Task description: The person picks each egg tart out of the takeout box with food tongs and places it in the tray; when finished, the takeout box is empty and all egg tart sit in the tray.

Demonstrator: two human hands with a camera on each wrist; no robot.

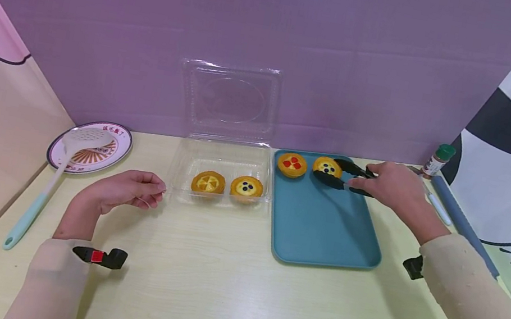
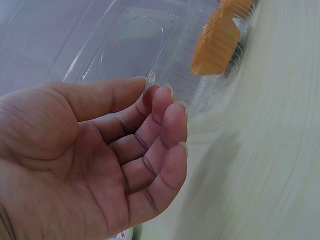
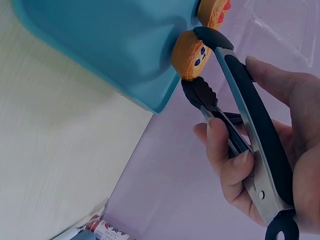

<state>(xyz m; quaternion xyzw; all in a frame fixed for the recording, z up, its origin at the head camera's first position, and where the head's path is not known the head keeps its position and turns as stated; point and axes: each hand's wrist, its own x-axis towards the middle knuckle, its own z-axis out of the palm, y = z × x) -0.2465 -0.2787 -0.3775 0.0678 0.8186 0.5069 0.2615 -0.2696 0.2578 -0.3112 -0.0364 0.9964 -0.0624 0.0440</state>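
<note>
1. The plate (image 1: 104,156) at the far left carries red characters along its rim, too small to read; the spice bottle (image 1: 437,160) at the far right has a label that cannot be read either, and the right wrist view shows only a scrap of it.
2. The right hand (image 1: 391,186) grips black tongs (image 1: 342,176), fingers curled round both arms. The tong tips sit on either side of a tart with dark dots (image 1: 328,166) at the far edge of the teal tray (image 1: 324,234).
3. The right wrist view shows the tips touching that tart's sides and the steel inner face of the tongs, which the head view does not.
4. A tart with red dots (image 1: 292,164) sits just left of it on the tray.
5. The left hand (image 1: 126,194) rests on the table, fingers loosely curled, holding nothing, just beside the near left corner of the clear clamshell box (image 1: 187,170).
6. The box, lid open, holds two tarts (image 1: 227,185) side by side.
7. The left wrist view shows the fingertips (image 2: 167,92) close to the box's rim; contact cannot be told.
8. A slotted spatula (image 1: 55,175) leans on the plate.
</note>
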